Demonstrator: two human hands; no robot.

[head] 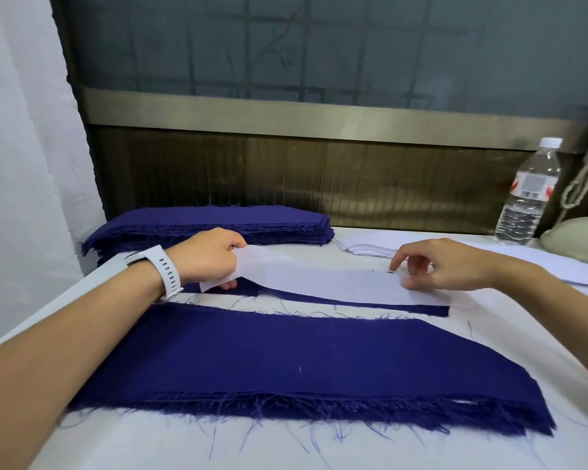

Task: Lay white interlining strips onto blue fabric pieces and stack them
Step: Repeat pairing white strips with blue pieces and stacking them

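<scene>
A white interlining strip [336, 283] lies along a blue fabric piece [370, 304] in the middle of the table, covering most of it. My left hand [206, 257] pinches the strip's left end, which is lifted a little off the fabric. My right hand [445, 264] presses the strip's right part with its fingertips. A thick stack of blue pieces [286, 364] with frayed edges lies nearest me. Another blue stack [211, 222] sits at the back left. A pile of white strips [370, 244] lies at the back, right of the blue stack.
A clear water bottle [530, 195] stands at the back right, beside a beige rounded object [577, 237] with a cord. More white pieces [557, 266] lie by the right edge. A white cloth [286, 446] covers the table; a wall panel runs behind.
</scene>
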